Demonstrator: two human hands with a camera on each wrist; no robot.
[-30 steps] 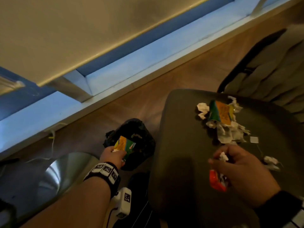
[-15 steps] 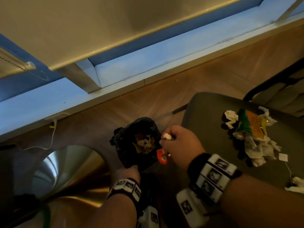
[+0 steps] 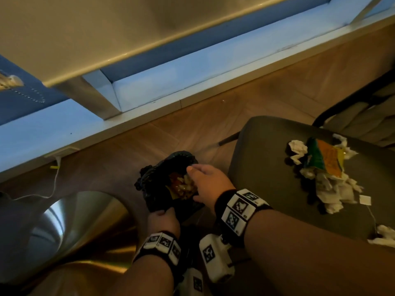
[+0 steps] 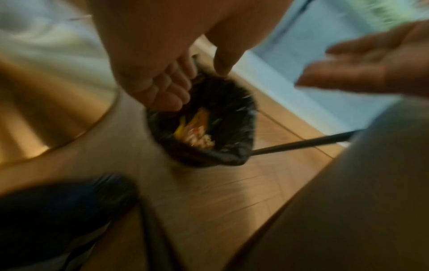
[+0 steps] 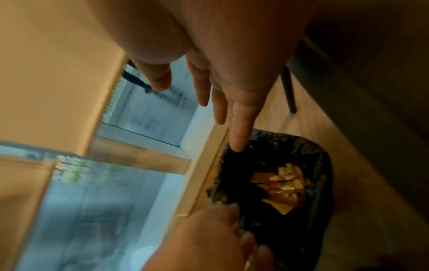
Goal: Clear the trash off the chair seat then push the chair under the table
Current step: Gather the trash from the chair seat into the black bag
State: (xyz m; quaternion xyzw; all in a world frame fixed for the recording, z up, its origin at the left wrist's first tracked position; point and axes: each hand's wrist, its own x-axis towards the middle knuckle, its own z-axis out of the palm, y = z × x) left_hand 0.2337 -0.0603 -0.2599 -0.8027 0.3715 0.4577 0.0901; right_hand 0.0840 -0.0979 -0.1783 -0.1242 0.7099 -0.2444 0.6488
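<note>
A black trash bag (image 3: 158, 184) stands open on the wood floor left of the dark chair seat (image 3: 267, 167), with wrappers and paper inside it (image 3: 181, 185). My left hand (image 3: 163, 218) grips the bag's near rim (image 4: 162, 110). Over the bag's mouth my right hand (image 3: 205, 182) is spread, fingers straight and empty (image 5: 232, 117). A pile of crumpled white paper and a green-orange wrapper (image 3: 322, 167) lies on the seat's far right. More paper scraps (image 3: 384, 233) sit near the seat's right edge.
A shiny round metal table base (image 3: 64, 231) is on the floor at the left. The table top (image 3: 106, 28) overhangs at the upper left. A white cable (image 3: 53, 182) runs along the skirting. The chair's backrest (image 3: 367, 112) is at the right.
My right hand carried the red wrapper and paper from the seat to the bag and released them. My left hand dropped its wrapper and took hold of the bag's rim.
</note>
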